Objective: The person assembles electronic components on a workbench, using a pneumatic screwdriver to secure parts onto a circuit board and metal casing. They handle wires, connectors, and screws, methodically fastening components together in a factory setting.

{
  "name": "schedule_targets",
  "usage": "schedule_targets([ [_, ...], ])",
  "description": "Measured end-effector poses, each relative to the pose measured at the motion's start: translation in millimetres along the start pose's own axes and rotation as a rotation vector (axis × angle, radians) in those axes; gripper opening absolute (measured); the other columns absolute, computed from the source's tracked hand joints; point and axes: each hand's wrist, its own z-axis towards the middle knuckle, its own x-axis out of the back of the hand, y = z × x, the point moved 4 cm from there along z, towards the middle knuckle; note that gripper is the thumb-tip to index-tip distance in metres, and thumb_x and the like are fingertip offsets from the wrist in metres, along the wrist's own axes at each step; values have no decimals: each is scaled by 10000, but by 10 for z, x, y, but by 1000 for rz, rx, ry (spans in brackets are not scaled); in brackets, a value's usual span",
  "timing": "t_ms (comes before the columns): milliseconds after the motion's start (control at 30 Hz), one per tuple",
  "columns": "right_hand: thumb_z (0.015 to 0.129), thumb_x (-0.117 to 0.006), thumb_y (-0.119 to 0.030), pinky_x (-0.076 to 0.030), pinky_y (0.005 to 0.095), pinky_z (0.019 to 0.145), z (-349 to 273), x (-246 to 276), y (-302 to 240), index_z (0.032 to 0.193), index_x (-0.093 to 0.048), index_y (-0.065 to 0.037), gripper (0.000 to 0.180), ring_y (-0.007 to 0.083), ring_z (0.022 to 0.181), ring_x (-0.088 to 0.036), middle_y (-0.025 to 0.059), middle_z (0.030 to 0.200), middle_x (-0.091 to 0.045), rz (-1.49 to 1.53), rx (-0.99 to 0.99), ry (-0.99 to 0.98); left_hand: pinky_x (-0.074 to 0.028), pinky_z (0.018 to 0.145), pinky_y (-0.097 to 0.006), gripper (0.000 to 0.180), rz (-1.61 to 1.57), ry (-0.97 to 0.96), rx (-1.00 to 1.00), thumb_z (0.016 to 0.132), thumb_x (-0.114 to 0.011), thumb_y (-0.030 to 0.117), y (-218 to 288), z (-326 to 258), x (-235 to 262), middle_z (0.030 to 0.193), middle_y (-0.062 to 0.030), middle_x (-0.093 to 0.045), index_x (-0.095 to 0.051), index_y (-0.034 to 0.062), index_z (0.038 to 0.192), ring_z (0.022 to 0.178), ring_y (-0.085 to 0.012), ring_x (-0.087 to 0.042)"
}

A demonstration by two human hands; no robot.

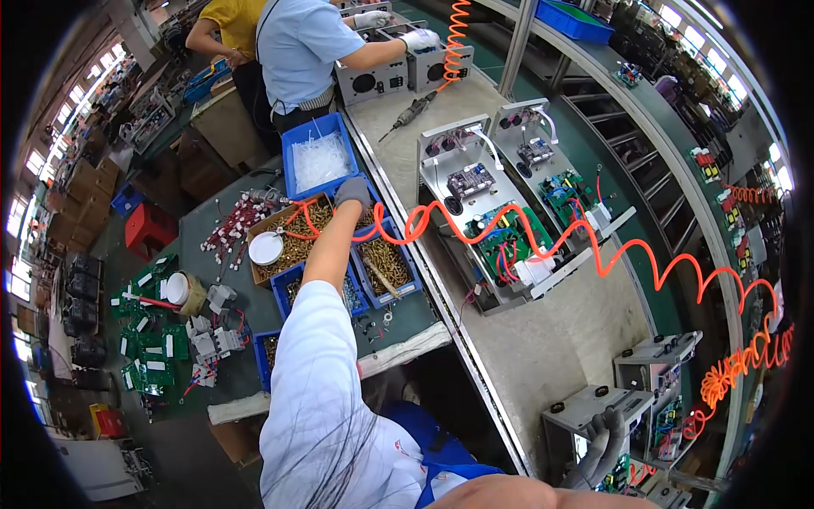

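At the left of my view, green boards (154, 343) lie heaped on the bench (197, 392), with grey breakers (214, 341) beside them and red-and-white leads (251, 222) farther back. Next comes the box (255, 270) of brass screws, a white lid (265, 248) resting on it.

My gloved left hand (353, 193) is down at the small bin (373, 188), between the tray (292, 175) of white strips and the screw bin (413, 270). Its fingers point away and are hidden, so I cannot tell whether they pinch anything. I judge this to be a reach for small parts: best to dip straight in, pinch only a few, and lift clear of the rims so that nothing spills into the neighbouring bins. The orange hose (536, 235) loops close by my wrist, so I would keep the forearm from snagging it.

Right of the bins, two open chassis (462, 182) stand on the line (577, 310), a driver (409, 116) lying beyond them near a co-worker (309, 51).

At lower right, my gloved right hand (604, 441) has its fingers extended, gripping nothing I can see. It is beside the near unit (585, 407); I cannot tell whether they touch. I would keep it relaxed, away from the exposed boards.
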Motion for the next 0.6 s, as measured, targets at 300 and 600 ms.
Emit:
schedule_targets([
  [300,967,-429,-284,-449,374,950,16,89,84,1355,-416,38,504,267,1124,-548,179,1300,-511,67,68,-3,-580,629,-274,230,-1888,-129,-58,843,-649,93,-648,155,103,920,-151,-654,-606,-55,1014,771,-211,-645],
  [600,962,-394,-197,-467,378,920,-80,70,-28,1327,-431,82,461,268,1097,-555,206,1257,-532,51,102,-18,-572,815,-406,443,-2511,-270,108,953,-525,224,-754,-409,307,1154,-282,-531,-415,-111,1221,995,-363,-588],
])
